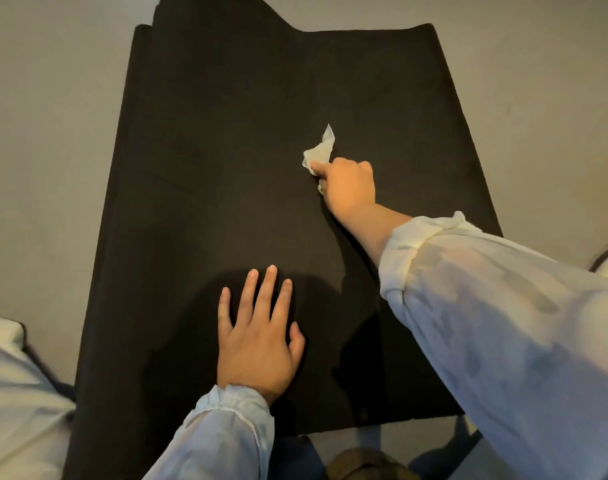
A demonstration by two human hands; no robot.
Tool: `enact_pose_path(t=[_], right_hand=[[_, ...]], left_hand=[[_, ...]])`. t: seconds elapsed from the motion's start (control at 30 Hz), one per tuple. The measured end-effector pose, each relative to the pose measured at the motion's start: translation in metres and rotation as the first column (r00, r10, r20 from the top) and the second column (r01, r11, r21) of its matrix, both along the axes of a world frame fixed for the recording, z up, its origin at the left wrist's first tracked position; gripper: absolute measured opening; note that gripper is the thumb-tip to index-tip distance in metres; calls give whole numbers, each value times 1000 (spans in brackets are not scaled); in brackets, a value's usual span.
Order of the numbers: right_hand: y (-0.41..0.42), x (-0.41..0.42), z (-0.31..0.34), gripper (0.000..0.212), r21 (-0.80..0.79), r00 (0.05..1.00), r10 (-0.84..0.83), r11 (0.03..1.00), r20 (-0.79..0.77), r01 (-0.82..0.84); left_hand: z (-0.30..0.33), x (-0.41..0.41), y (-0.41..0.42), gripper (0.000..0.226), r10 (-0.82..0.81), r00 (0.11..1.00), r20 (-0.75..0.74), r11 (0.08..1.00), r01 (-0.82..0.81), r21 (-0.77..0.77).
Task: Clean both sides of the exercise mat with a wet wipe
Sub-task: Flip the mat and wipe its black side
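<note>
right, the black exercise mat (226, 150) lies spread on the grey floor (46, 133), its far end folded or doubled over itself, and the wiping is under way. the right hand (347, 188) reaches out over the middle of the mat, its grip curled tight around a crumpled white wet wipe (320, 152) and pressing it down on the surface. the left hand (257, 337) sits nearer the body, fingers straight and spread, palm flat on the mat, holding nothing, seemingly pinning the mat so it doesn't slide. pale loose sleeves (503, 306) cover both arms.

as for progress, it looks like one face is being worked, around the centre. no wet streaks show up on the dark surface, so how much of this side is done is hard to tell. the far stretch appears yet to be reached, and the underside is hidden, so a flip and a second pass likely remain.
</note>
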State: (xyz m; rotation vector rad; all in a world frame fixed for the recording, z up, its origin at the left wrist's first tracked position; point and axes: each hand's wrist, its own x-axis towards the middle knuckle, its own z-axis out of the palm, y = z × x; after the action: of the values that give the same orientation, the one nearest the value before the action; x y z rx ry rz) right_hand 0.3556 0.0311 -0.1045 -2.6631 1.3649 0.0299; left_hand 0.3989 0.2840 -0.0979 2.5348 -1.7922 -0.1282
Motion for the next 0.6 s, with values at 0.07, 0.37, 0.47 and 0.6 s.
enact_pose_path(t=[0.07, 0.37, 0.47, 0.6], right_hand=[[-8, -10, 1, 29, -69, 995, 75, 994, -72, -80], [-56, -124, 6, 25, -187, 937, -263, 957, -228, 223], [-55, -177, 8, 21, -180, 816, -539, 841, -207, 509], [-50, -195, 17, 23, -189, 636, -772, 625, -4, 758]], left_hand=[[0, 0, 0, 58, -1, 1000, -4, 1000, 1, 10], [1, 0, -1, 57, -13, 1000, -5, 1000, 13, -10], [-1, 0, 0, 58, -9, 1000, -15, 1000, 9, -17], [-2, 0, -1, 58, -12, 1000, 10, 1000, 12, -22]])
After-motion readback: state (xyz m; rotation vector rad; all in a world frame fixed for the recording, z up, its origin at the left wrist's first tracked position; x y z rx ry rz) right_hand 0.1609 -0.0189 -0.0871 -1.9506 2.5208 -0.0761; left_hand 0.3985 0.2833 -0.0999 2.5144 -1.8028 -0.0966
